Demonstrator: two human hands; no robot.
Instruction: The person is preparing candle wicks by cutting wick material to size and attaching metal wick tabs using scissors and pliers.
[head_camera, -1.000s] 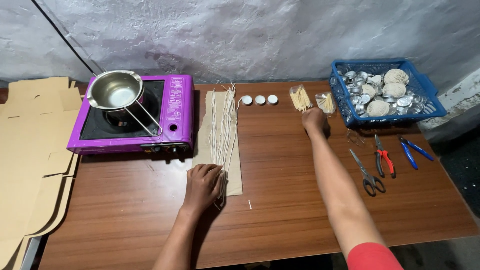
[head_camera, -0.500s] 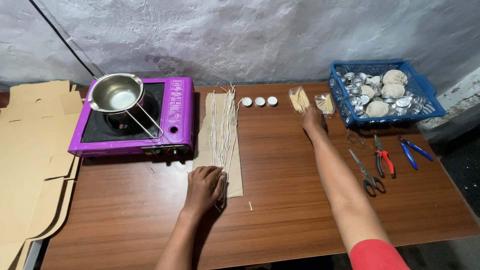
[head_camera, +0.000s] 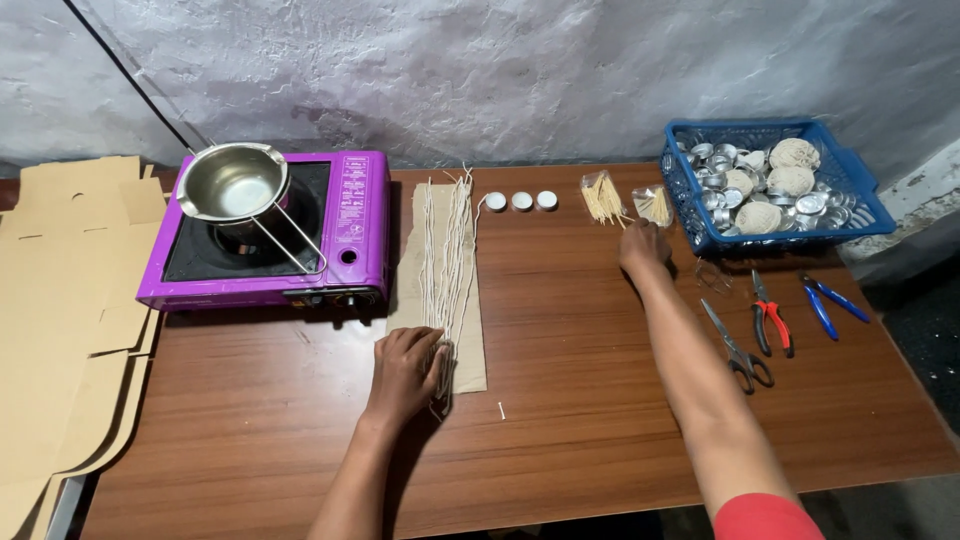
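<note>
1. Wooden table (head_camera: 560, 400) under everything, pale rough wall (head_camera: 520, 70) at the far side.
2. Left hand (head_camera: 405, 368) laid flat on the near ends of the wicks (head_camera: 447, 255), fingers together and pressed down on them.
3. Wicks stretched near to far in a loose white bundle along a brown paper strip (head_camera: 470, 350), right of the stove (head_camera: 265, 228).
4. Right hand (head_camera: 645, 248) reached far across the table, fingers curled downward; whether clamped on anything cannot be told.
5. Right hand just near two clear bags of sticks (head_camera: 603, 197), the right bag (head_camera: 654, 205) closest to the fingertips.
6. Three small round cups (head_camera: 521, 201) in a row at the far edge, between wicks and bags.
7. Blue basket (head_camera: 860, 205) at far right, filled with metal cups and balls of twine.
8. Scissors (head_camera: 738, 345), red pliers (head_camera: 770, 315) and blue pliers (head_camera: 825, 303) flat on the table, right of the right forearm.
9. Purple stove at far left, steel pot (head_camera: 232, 182) on top with its wire handle toward the near side.
10. Flat cardboard (head_camera: 60, 300) off the left edge of the table.
11. Small white scrap (head_camera: 501, 410) on the wood, right of the left wrist.
</note>
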